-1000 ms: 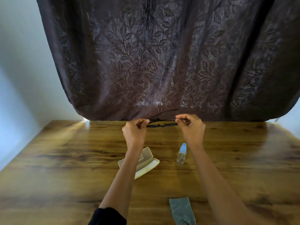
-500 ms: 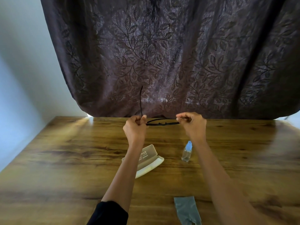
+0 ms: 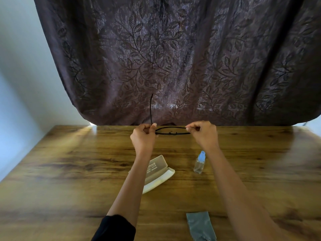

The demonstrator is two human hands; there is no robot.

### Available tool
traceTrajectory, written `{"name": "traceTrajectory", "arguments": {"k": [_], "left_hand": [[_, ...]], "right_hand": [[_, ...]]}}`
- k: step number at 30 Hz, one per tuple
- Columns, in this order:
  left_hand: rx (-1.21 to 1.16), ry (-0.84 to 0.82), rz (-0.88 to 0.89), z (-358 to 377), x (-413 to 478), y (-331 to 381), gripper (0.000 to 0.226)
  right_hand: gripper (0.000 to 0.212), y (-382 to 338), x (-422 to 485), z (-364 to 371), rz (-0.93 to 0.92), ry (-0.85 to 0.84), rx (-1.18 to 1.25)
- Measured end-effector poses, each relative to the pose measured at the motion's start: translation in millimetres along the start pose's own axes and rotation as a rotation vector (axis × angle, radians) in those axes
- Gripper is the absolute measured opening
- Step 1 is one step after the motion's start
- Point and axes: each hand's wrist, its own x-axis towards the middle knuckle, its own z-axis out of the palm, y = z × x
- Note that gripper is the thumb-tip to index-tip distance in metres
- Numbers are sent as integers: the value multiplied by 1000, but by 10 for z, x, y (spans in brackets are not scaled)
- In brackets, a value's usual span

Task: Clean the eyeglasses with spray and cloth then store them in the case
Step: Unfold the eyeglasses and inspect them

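Observation:
I hold black eyeglasses (image 3: 172,130) up over the far part of the wooden table (image 3: 69,171). My left hand (image 3: 143,137) pinches the frame's left end, and the left temple arm stands unfolded, pointing straight up. My right hand (image 3: 203,134) pinches the right end. Below my left forearm a beige glasses case (image 3: 159,173) lies open on the table. A small clear spray bottle (image 3: 199,162) with a pale blue cap stands upright to its right. A grey-green cloth (image 3: 200,225) lies at the near edge.
A dark brown curtain (image 3: 173,58) with a leaf pattern hangs right behind the table's far edge. A pale wall (image 3: 20,66) runs along the left side.
The left temple arm has swung out from the folded frame and now points upward. Both hands kept their hold, and the view has shifted slightly.

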Motion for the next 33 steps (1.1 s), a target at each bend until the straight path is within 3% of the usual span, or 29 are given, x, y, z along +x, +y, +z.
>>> {"name": "traceTrajectory", "arguments": {"k": [6,13,20,24,33], "left_hand": [[2,-48,17,49,62,-11,18],[27,-93,22,61,144,-98,18],[-22,-121,72,98,166,-112,25],[55,-198,134,112,157,-126,9],[424,-358,632,-1,157,-206,22]], "right_hand": [[12,-6,67,26,54,84,62],[28,10,134,-52,140,144,94],[27,75,206,-45,164,174,131],[21,96,212,-63,157,184,163],[15,123,245,-195,274,203,278]]}}
